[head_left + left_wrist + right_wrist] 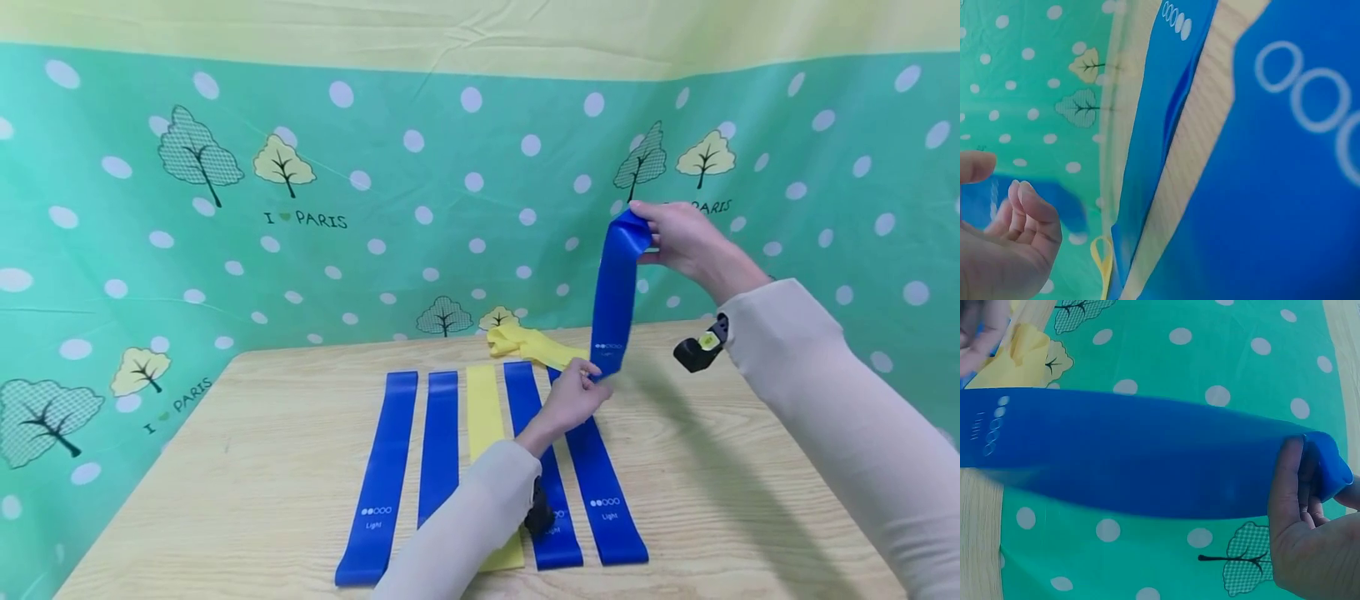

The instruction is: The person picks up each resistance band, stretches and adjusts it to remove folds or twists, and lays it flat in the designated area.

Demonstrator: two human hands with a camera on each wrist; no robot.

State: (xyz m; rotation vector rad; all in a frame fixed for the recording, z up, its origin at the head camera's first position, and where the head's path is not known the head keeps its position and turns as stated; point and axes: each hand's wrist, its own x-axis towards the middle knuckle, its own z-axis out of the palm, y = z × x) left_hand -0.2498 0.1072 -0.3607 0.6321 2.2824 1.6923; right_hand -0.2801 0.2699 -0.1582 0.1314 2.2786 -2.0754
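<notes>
My right hand [686,237] pinches the top end of a blue resistance band [615,292] and holds it raised over the table's far right part. The flat loop hangs down, with white circles and the word Light near its lower end. In the right wrist view its upper end folds over between thumb and fingers [1286,481]. My left hand [570,400] is at the band's lower end. The left wrist view shows that thumb [979,167] apart from the loosely bent fingers, with the blurred band behind them.
Several bands lie side by side on the wooden table [247,450]: blue ones [382,475] and one yellow band [485,408] in the middle. Behind them sits a crumpled yellow band [536,343]. A green dotted cloth [360,275] hangs around the table's back and sides.
</notes>
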